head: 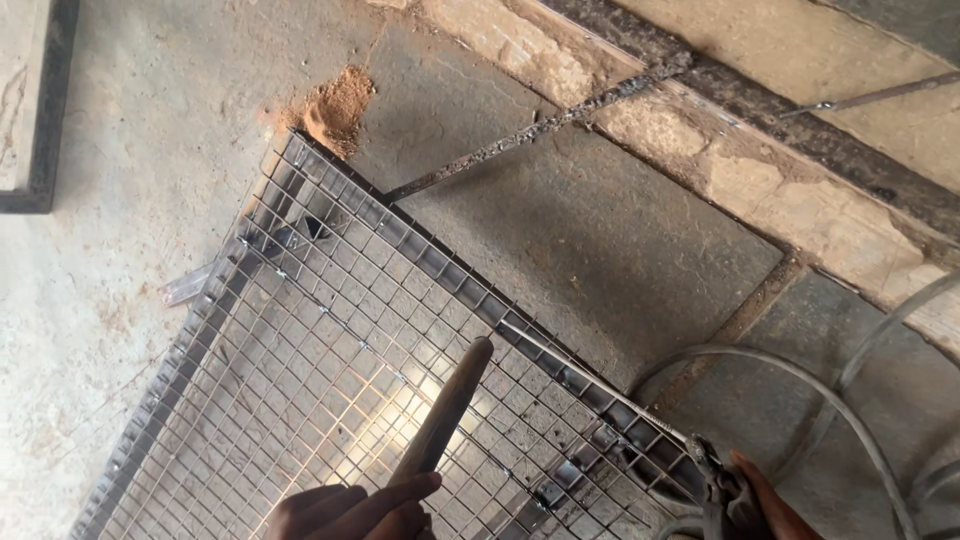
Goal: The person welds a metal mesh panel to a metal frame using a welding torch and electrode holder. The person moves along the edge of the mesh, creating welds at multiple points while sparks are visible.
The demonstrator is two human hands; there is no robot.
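Left hand (pixel 370 495) points one finger over the mesh (pixel 330 380), other fingers curled, holding nothing; right hand (pixel 765 500) grips a clamp (pixel 715 490) at the mesh's edge.

Grey concrete floor (pixel 120 300), worn and stained, covering the left half of view. Small heap of orange-brown powdery dirt (pixel 338 105) at 11 o'clock, lying on the floor. Large dark grey stone paving slab (pixel 600 240) at centre, toward 2 o'clock. Long thin rusty metal rod (pixel 540 125) lying slantwise across that slab, running toward 1 o'clock. Band of pale tan stone paving (pixel 760 185) with cracked joints from 12 to 3 o'clock. Black square-section metal frame (pixel 48 110), corner only, at 9 to 10 o'clock.
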